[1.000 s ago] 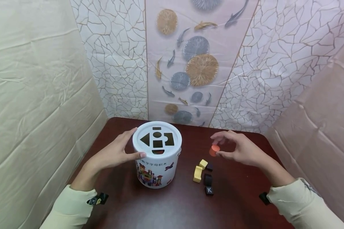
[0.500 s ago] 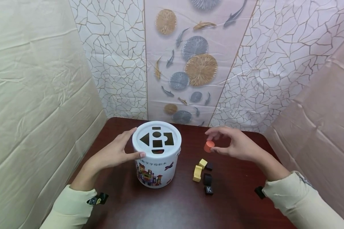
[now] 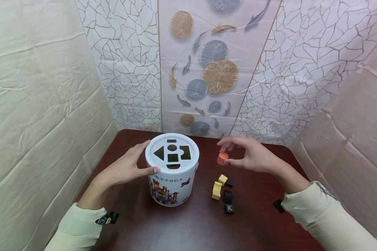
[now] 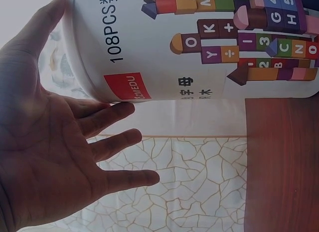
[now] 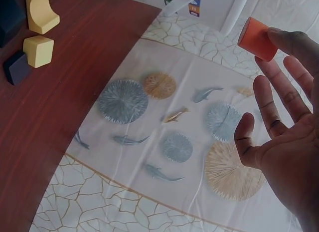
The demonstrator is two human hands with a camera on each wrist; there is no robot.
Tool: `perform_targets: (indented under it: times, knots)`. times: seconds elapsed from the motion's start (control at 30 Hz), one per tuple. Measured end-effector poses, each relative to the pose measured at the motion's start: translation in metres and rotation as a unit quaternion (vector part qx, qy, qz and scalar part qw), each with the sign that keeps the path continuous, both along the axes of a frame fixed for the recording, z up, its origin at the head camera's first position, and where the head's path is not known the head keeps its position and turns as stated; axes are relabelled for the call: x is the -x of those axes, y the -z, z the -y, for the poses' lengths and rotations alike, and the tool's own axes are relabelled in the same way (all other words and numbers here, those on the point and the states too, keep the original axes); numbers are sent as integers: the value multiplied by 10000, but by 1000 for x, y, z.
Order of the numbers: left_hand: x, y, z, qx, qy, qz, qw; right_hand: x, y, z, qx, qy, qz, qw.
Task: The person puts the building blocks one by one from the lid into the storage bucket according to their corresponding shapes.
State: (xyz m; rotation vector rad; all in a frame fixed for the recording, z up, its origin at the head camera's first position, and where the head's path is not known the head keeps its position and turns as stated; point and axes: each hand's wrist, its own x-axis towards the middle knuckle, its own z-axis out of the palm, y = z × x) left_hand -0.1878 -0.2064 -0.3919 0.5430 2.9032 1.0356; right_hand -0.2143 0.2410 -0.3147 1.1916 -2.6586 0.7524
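A white bucket [image 3: 188,184] with a shape-sorter lid [image 3: 152,153] stands on the table, printed with pictures of coloured blocks. My left hand [image 3: 125,167] rests at the lid's left rim, thumb in front and forefinger behind. In the left wrist view, the other fingers [image 4: 119,144] spread out straight below the bucket's side. To the right of the bucket, my right hand [image 3: 254,155] pinches an orange-red cylinder block [image 3: 222,158] above the table. That cylinder shows between thumb and fingertips in the right wrist view, the remaining fingers loosely bent.
Between bucket and right arm lie a yellow cube [image 3: 222,179], a yellow arched block [image 3: 216,190], a dark block [image 3: 229,183], a black curved block [image 3: 227,197] and a black block marked K [image 3: 229,208]. Patterned cloth [image 3: 138,69] hangs behind the dark red table [image 3: 194,230].
My right hand has moved left with the cylinder block, closer to the bucket and slightly higher in view. The left hand and the bucket have stayed put.
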Motion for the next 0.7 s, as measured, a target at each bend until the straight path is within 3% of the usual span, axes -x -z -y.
perform_targets:
  times: [0.4,0.7]
  knots:
    - [-1,-2,0,-48,-16,-6,10000,4,-10,23,16,-264,-177,9995]
    - [-3,-1,-1,-92,1,14,10000,5,-15,36,128,-423,-55,9990]
